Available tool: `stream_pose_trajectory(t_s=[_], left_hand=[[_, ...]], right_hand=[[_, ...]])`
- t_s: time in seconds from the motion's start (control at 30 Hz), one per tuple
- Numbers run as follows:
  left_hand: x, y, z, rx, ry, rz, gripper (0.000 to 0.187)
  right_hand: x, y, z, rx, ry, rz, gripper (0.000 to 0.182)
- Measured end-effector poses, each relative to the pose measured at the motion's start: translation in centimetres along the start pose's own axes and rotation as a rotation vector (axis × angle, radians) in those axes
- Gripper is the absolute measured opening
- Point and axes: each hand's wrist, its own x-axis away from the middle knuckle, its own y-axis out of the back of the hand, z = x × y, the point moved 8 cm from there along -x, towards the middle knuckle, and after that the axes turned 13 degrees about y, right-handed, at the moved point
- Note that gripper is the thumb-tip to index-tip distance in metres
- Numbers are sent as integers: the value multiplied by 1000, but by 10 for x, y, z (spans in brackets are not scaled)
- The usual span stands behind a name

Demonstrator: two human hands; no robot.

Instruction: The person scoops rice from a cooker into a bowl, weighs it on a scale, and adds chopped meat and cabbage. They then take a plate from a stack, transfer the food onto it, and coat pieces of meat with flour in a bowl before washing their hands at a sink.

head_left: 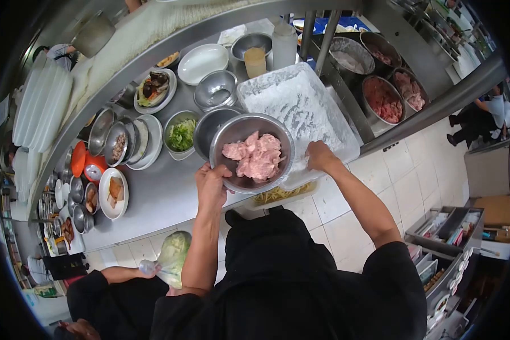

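My left hand [212, 180] grips the near left rim of a steel bowl [228, 131], thumb on the inside. In the bowl lies a heap of raw pale-pink meat [255, 157]. Just right of it stands a wide tray [352, 152], spread with white powder [292, 105] that looks like flour. Over the tray's near right part is my right hand [321, 157], its fingers curled down and closed. The fingertips are partly hidden, and I cannot make out whether they hold anything.
Left on the steel counter [153, 190] are a bowl of chopped greens [181, 136], plates and several bowls. Metal tubs of raw meat [382, 99] sit at the upper right. Noodles [283, 194] fill a container below. Another person's hand [148, 271] holds bagged cabbage [175, 258].
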Motion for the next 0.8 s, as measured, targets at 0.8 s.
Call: stream_pose_trajectory(t_s=[0.8], left_hand=[[3, -89, 29, -85, 67, 95, 14]], right_hand=[[46, 114, 122, 105, 431, -166, 74]])
